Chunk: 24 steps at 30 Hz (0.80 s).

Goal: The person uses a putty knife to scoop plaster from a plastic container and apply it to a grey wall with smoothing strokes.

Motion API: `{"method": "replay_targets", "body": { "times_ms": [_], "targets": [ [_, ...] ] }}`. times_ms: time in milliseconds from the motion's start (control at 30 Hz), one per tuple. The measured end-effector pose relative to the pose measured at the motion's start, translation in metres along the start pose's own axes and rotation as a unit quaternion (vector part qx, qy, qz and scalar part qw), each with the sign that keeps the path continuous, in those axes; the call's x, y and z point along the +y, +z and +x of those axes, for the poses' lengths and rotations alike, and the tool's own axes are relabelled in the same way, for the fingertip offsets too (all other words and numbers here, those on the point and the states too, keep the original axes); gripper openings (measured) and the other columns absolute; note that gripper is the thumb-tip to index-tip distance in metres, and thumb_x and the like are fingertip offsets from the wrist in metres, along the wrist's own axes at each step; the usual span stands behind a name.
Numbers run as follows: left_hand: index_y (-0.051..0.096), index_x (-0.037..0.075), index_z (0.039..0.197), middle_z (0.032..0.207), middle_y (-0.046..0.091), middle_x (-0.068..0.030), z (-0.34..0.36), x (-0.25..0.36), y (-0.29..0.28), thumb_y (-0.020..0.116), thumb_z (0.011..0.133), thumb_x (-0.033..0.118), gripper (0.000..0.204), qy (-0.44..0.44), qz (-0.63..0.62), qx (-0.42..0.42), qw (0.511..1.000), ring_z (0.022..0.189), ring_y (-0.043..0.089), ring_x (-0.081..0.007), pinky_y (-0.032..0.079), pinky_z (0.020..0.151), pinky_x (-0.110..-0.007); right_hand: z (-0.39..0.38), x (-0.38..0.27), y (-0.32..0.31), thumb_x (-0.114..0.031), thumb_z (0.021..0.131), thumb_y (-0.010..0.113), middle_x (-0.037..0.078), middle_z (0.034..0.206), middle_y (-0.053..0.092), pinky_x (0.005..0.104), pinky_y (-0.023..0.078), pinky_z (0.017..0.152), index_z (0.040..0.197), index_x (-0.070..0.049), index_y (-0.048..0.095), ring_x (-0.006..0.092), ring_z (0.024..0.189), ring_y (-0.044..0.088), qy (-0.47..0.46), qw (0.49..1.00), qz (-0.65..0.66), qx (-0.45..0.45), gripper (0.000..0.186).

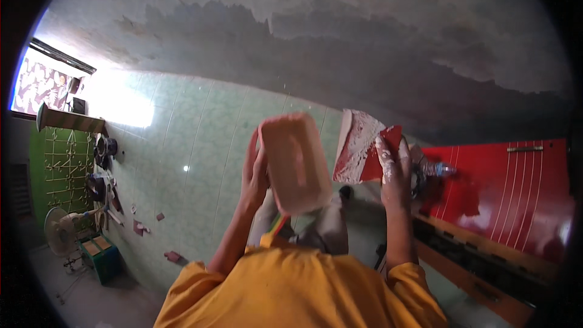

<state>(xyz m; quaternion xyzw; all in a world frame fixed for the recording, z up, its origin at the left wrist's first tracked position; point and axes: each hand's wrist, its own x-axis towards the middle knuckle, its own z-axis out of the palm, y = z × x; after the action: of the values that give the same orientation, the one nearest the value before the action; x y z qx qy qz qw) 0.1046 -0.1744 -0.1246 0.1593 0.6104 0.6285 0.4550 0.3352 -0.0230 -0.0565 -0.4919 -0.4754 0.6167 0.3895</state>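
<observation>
My left hand (255, 170) is closed around the left side of a pale pink rectangular tub (268, 164). The tub is tipped so that its inside shows, with a lighter streak along the bottom. To its right, my right hand (395, 167) grips a red, flat putty spreader (392, 136), fingers spread over its back part. Whitish putty (358, 146) lies thickly across the spreader's blade, and white smears mark my right fingers. Tub and spreader are a small gap apart. Ahead rises a grey plastered wall (340, 54) with darker, uneven patches.
A glossy red panel (486, 188) lies at the right, with a clear plastic bottle (440, 169) near its left edge. Pale green tiles (194, 127) spread to the left, scraps lying on them. A fan (61, 231) and green box (102, 260) stand at the far left.
</observation>
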Motion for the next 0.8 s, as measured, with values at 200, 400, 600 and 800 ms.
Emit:
{"method": "replay_targets", "body": {
  "times_ms": [200,400,600,800],
  "targets": [
    [0.016,0.007,0.164,0.128,0.056,-0.0112,-0.008,0.046,0.004,0.043,0.111,0.038,0.067,0.107,0.005,-0.08,0.991,0.113,0.054,-0.0156,0.045,0.099,-0.03,-0.071,-0.052,0.066,-0.017,0.1,0.065,0.016,0.094,0.068,0.0385,0.054,0.073,0.114,0.0,0.056,0.032,0.085,0.071,-0.264,0.911,-0.315,-0.024,0.024],
    [0.01,0.004,0.164,0.143,0.05,-0.0156,-0.027,0.067,0.022,0.041,0.112,0.033,0.067,0.191,0.018,-0.131,0.973,0.129,0.05,-0.0204,0.04,0.109,-0.034,-0.078,-0.062,0.102,-0.016,0.098,0.062,0.02,0.091,0.069,0.0445,0.055,0.062,0.116,-0.003,0.052,0.0374,0.075,0.071,-0.281,0.84,-0.464,-0.018,0.024],
    [0.008,0.003,0.164,0.144,0.049,-0.0151,-0.031,0.058,0.039,0.04,0.112,0.029,0.066,0.141,-0.041,-0.148,0.978,0.13,0.049,-0.0198,0.039,0.11,-0.033,-0.074,-0.066,0.09,-0.013,0.095,0.063,0.02,0.095,0.069,0.0454,0.057,0.061,0.114,-0.003,0.051,0.0387,0.076,0.071,-0.261,0.845,-0.464,-0.041,0.025],
    [0.011,0.003,0.163,0.142,0.051,-0.0151,-0.029,0.05,0.075,0.04,0.112,0.034,0.067,0.163,-0.056,-0.137,0.975,0.127,0.052,-0.0198,0.042,0.106,-0.032,-0.062,-0.074,0.061,-0.014,0.095,0.063,0.019,0.087,0.069,0.0469,0.057,0.063,0.117,-0.002,0.052,0.0385,0.076,0.071,-0.275,0.844,-0.456,-0.069,0.027]
  ]
}}
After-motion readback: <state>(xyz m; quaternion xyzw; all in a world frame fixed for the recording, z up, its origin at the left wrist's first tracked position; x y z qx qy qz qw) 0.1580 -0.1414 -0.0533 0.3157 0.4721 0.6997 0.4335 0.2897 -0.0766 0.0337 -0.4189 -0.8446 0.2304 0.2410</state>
